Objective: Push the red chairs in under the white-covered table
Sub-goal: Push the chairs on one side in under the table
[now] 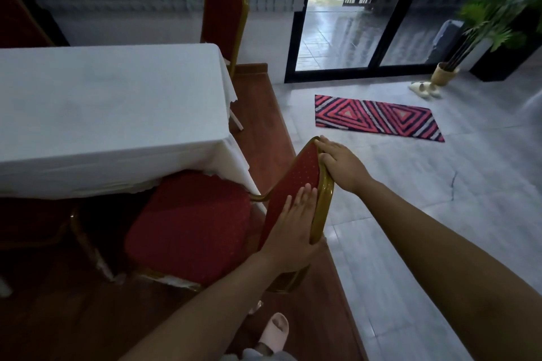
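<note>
A red chair with a gold frame (187, 223) stands at the near right corner of the white-covered table (111, 105), its seat partly under the hanging cloth. My left hand (293, 228) grips the lower part of the chair's backrest, fingers flat on the red padding. My right hand (340, 164) holds the gold top edge of the same backrest. A second red chair (224, 17) stands upright at the table's far right end. Part of a third red chair (17, 17) shows at the far left, and another (32, 223) sits in shadow under the near edge.
The table stands on a brown wooden floor strip (258, 114); pale tiles lie to the right. A striped red rug (378, 119) lies on the tiles before a sliding glass door (352, 23). A potted plant (444, 73) and pale slippers (425, 89) sit at the right. My slippered foot (274, 331) is below.
</note>
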### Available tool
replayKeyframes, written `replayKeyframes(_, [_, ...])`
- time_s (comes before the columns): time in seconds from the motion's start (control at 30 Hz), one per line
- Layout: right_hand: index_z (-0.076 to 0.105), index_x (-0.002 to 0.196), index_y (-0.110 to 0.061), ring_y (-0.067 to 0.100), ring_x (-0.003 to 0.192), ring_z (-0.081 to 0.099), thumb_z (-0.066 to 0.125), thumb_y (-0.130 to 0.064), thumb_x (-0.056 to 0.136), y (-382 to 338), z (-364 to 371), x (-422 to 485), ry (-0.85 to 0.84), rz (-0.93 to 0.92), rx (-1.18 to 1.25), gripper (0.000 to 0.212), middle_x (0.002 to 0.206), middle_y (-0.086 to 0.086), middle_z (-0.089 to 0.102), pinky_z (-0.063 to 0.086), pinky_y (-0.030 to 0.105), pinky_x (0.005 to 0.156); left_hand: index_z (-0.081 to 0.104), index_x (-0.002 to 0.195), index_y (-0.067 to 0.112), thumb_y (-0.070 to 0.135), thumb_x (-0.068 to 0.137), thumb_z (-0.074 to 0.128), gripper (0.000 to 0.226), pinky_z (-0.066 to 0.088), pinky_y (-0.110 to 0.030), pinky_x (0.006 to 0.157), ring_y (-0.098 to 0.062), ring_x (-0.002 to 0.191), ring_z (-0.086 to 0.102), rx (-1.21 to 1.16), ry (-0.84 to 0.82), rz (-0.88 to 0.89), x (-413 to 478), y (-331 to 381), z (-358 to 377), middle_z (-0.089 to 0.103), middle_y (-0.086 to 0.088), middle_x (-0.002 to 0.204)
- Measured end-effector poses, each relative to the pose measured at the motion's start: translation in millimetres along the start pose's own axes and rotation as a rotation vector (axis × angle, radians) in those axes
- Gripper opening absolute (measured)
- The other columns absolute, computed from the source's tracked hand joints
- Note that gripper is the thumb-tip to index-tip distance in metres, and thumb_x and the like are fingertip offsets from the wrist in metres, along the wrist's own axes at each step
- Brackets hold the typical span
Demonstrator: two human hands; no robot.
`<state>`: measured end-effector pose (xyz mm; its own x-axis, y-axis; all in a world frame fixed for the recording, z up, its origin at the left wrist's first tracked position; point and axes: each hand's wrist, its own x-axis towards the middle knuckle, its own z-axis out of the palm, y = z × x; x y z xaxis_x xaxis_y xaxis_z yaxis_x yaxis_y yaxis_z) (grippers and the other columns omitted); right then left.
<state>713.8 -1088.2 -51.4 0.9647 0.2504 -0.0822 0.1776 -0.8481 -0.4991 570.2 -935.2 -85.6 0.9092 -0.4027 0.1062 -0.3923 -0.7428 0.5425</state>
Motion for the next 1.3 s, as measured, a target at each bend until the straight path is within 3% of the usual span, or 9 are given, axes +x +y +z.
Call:
replayKeyframes(0.23, [0.045,0.14,-0.029,0.012,0.137,0.032,0.034,-0.027,0.097,-18.6,25.6,-21.2,0.113,0.078,0.318,0.045,0.153,-0.008,0.033,0.026,0.03,0.108,-0.004,0.15,0.01,0.041,0.088,0.051,0.088,-0.003,-0.039,0.12,-0.011,0.144,-0.016,0.034,-0.004,0.091,-28.6,-12.7,-16.0,-0.006,-0.005,0.159])
replayKeyframes(0.43, [0.045,0.139,-0.03,0.018,0.14,0.029,0.025,-0.041,0.088,-53.7,51.5,-36.5,0.158,0.093,0.282,0.055,0.153,-0.007,0.033,0.025,0.051,0.114,-0.002,0.151,0.014,0.046,0.087,0.051,0.089,0.003,-0.043,0.12,-0.013,0.146,-0.012,0.104,-0.022,0.132,-62.3,-40.6,-42.7,-0.005,-0.003,0.159])
replayKeyframes(0.5, [0.058,0.128,-0.028,0.02,0.141,0.027,0.022,-0.039,0.088,-69.8,60.5,-36.0,0.17,0.027,0.243,0.054,0.152,-0.006,0.035,0.022,0.052,0.115,0.0,0.151,0.014,0.05,0.086,0.05,0.089,0.007,-0.044,0.12,-0.014,0.146,-0.009,0.158,-0.01,0.125,-74.7,-53.9,-53.6,-0.001,-0.004,0.16])
replayKeyframes(0.57, [0.071,0.105,-0.027,0.022,0.139,0.031,0.021,-0.039,0.086,-82.2,66.3,-34.2,0.174,-0.026,0.219,0.055,0.148,-0.005,0.042,0.023,0.053,0.114,0.001,0.151,0.013,0.053,0.086,0.048,0.09,0.007,-0.043,0.12,-0.013,0.146,-0.008,0.198,-0.013,0.114,-84.6,-65.1,-64.1,0.0,-0.005,0.16])
replayKeyframes(0.67, [0.075,0.088,-0.024,0.022,0.132,0.041,0.021,-0.038,0.084,-105.4,72.9,-29.5,0.173,-0.067,0.236,0.055,0.139,-0.003,0.053,0.026,0.05,0.112,-0.005,0.15,0.013,0.059,0.086,0.045,0.093,0.003,-0.039,0.12,-0.011,0.145,-0.012,0.284,-0.009,0.07,-101.6,-85.7,-85.3,-0.005,-0.004,0.159])
replayKeyframes(0.87, [0.072,0.106,-0.019,0.013,0.135,0.038,0.022,-0.029,0.087,-152.6,99.8,-39.8,0.178,-0.138,0.095,0.054,0.137,-0.003,0.055,0.013,0.043,0.118,-0.009,0.15,0.017,0.066,0.084,0.042,0.096,-0.011,-0.032,0.117,-0.008,0.143,-0.019,0.407,-0.043,-0.005,-139.5,-127.7,-122.6,-0.011,-0.002,0.158])
replayKeyframes(1.03, [0.068,0.114,-0.02,0.012,0.134,0.04,0.027,-0.025,0.09,-177.2,122.5,-53.9,0.229,-0.173,0.063,0.049,0.136,-0.003,0.056,0.007,0.034,0.116,-0.006,0.15,0.018,0.072,0.082,0.038,0.097,-0.008,-0.036,0.117,-0.012,0.145,-0.015,0.492,-0.057,-0.051,-170.5,-159.1,-145.7,-0.009,-0.004,0.158])
replayKeyframes(1.2, [0.067,0.118,-0.019,0.012,0.128,0.047,0.022,-0.032,0.087,-193.5,141.8,-51.5,0.197,-0.288,0.086,0.056,0.131,-0.002,0.061,0.019,0.042,0.116,0.006,0.15,0.013,0.076,0.08,0.036,0.099,-0.002,-0.037,0.117,-0.016,0.147,-0.004,0.545,0.038,-0.236,-206.8,-182.1,-158.6,0.003,-0.007,0.158])
replayKeyframes(1.3, [0.072,0.104,-0.012,0.018,0.11,0.061,0.026,-0.031,0.087,-191.1,137.9,-29.6,0.104,-0.298,0.075,0.052,0.119,0.001,0.068,0.032,0.041,0.109,0.012,0.15,0.012,0.065,0.088,0.035,0.085,0.001,-0.037,0.118,-0.016,0.147,0.001,0.471,0.154,-0.279,-215.8,-165.2,-139.7,0.006,-0.006,0.158])
